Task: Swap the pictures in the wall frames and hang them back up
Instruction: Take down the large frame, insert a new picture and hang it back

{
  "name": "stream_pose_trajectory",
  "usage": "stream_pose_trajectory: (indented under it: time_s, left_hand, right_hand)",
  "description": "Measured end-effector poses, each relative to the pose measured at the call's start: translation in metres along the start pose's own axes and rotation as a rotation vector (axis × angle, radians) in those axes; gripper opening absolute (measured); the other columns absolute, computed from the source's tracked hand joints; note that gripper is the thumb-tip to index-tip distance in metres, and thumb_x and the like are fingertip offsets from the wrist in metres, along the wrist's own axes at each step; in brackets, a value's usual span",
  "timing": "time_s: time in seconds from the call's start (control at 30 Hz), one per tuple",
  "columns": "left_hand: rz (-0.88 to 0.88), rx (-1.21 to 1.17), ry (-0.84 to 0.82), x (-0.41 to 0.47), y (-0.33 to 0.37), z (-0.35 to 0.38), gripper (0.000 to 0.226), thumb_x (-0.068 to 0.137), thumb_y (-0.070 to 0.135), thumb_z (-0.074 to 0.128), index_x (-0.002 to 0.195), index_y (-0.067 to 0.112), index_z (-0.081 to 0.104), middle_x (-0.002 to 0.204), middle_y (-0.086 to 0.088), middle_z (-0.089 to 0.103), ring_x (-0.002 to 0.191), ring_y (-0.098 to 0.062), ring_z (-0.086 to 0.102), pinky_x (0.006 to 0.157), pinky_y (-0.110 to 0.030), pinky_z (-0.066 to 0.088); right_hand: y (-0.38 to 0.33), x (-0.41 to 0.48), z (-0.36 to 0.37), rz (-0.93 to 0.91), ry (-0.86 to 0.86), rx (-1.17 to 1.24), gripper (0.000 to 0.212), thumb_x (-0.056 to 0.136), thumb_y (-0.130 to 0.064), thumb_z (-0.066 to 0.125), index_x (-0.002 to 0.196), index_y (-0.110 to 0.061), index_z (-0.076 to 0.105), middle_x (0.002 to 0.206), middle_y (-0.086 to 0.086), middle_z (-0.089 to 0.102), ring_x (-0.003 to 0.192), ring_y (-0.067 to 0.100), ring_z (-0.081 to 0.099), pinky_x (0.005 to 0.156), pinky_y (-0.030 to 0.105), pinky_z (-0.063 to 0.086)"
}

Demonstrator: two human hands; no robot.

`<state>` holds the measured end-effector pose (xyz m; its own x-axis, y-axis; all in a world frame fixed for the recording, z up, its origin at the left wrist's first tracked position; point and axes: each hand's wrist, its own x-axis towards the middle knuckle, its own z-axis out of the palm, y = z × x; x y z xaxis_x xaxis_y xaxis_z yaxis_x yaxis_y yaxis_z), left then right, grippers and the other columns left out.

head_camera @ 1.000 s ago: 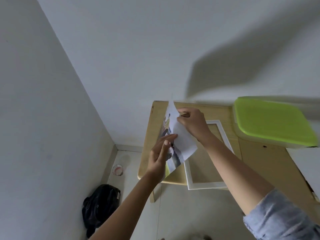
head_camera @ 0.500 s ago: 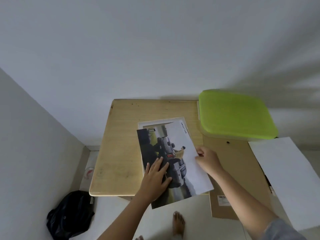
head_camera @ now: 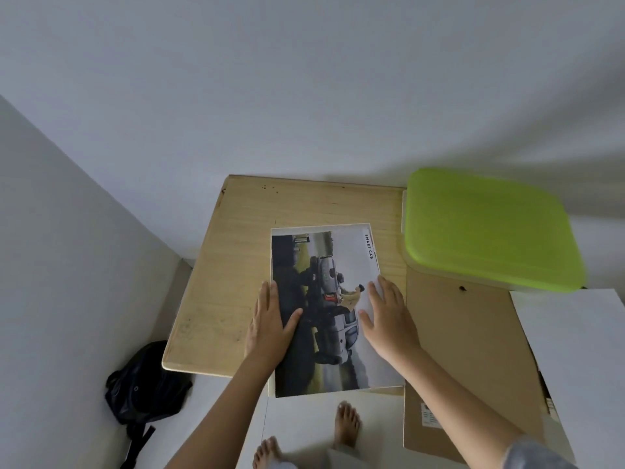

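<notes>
Glossy paper, a printed picture [head_camera: 324,309] of a grey car in a field, lies face up on a pale wooden table [head_camera: 236,265]. Its long axis runs from near to far, and the near end juts past the table's near edge. A thin white strip at its far end looks like the rim of the frame [head_camera: 314,229] beneath it, though the paper hides the rest.

The left hand [head_camera: 269,328] lies flat along the picture's left edge, with straight fingers pointing far and the thumb reaching onto the dark part of the print. The right hand [head_camera: 389,319] lies flat on the right margin, fingers spread. Neither hand pinches the paper, and both press it down from the sides. The picture sits between the hands, equally close to each, so either could nudge it sideways into the frame.

Half a second ago the picture lay skewed, with the left hand on its middle and the right hand at its right edge. Now it lies straighter, with a hand at each side.

A brown backing board [head_camera: 473,350] lies just right of the picture, with a white sheet [head_camera: 581,350] further right. A lime green lid [head_camera: 487,228] sits at the far right. A black bag [head_camera: 145,384] rests on the floor at the left, and bare feet [head_camera: 346,424] show near the bottom.
</notes>
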<state>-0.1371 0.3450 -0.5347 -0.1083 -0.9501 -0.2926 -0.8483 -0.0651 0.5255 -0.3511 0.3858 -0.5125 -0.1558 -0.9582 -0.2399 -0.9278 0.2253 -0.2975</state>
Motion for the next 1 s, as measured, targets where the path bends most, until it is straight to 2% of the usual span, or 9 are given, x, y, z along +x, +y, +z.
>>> stream_pose_trajectory:
  time_s: [0.2, 0.47, 0.67, 0.87, 1.0]
  left_hand:
    - [0.031, 0.029, 0.099, 0.016, 0.001, -0.004, 0.074, 0.092, 0.046, 0.047, 0.148, 0.012, 0.013, 0.150, -0.005, 0.023, 0.136, -0.021, 0.026, 0.106, -0.038, 0.035]
    - [0.044, -0.088, 0.131, 0.008, -0.007, -0.003, 0.068, 0.092, 0.037, 0.052, 0.146, 0.010, 0.021, 0.143, -0.006, 0.030, 0.129, -0.021, 0.033, 0.106, -0.037, 0.037]
    - [0.021, -0.102, 0.127, -0.002, -0.031, -0.012, 0.068, 0.091, 0.033, 0.055, 0.145, 0.006, 0.023, 0.143, -0.010, 0.030, 0.130, -0.024, 0.032, 0.109, -0.040, 0.035]
    - [0.049, -0.082, 0.093, 0.004, -0.059, -0.034, 0.068, 0.091, 0.034, 0.054, 0.145, 0.007, 0.021, 0.144, -0.010, 0.028, 0.130, -0.025, 0.030, 0.108, -0.042, 0.035]
    - [0.102, 0.001, 0.079, 0.001, -0.075, -0.044, 0.067, 0.092, 0.042, 0.048, 0.145, 0.013, 0.019, 0.146, -0.005, 0.027, 0.134, -0.023, 0.028, 0.108, -0.046, 0.035]
  right_hand:
    - [-0.008, 0.008, 0.003, 0.014, 0.027, 0.086, 0.057, 0.097, -0.034, 0.039, 0.147, -0.014, 0.020, 0.157, 0.005, 0.008, 0.141, 0.025, 0.015, 0.111, 0.032, 0.025]
    - [-0.004, 0.002, 0.010, 0.094, 0.103, 0.268, 0.057, 0.092, -0.022, 0.053, 0.142, -0.004, 0.031, 0.146, 0.011, 0.031, 0.126, 0.027, 0.035, 0.104, 0.032, 0.032]
    - [-0.028, 0.000, 0.020, 0.086, 0.089, 0.262, 0.057, 0.093, -0.023, 0.050, 0.143, -0.005, 0.028, 0.147, 0.008, 0.028, 0.128, 0.026, 0.031, 0.105, 0.031, 0.032]
    - [-0.053, -0.004, 0.020, 0.066, -0.009, 0.211, 0.060, 0.095, -0.028, 0.045, 0.147, -0.012, 0.019, 0.154, 0.003, 0.016, 0.137, 0.025, 0.020, 0.113, 0.034, 0.025]
    - [-0.045, -0.023, 0.015, 0.140, 0.112, 0.240, 0.052, 0.095, -0.022, 0.046, 0.143, -0.010, 0.031, 0.153, 0.008, 0.023, 0.141, 0.024, 0.017, 0.116, 0.037, 0.017]
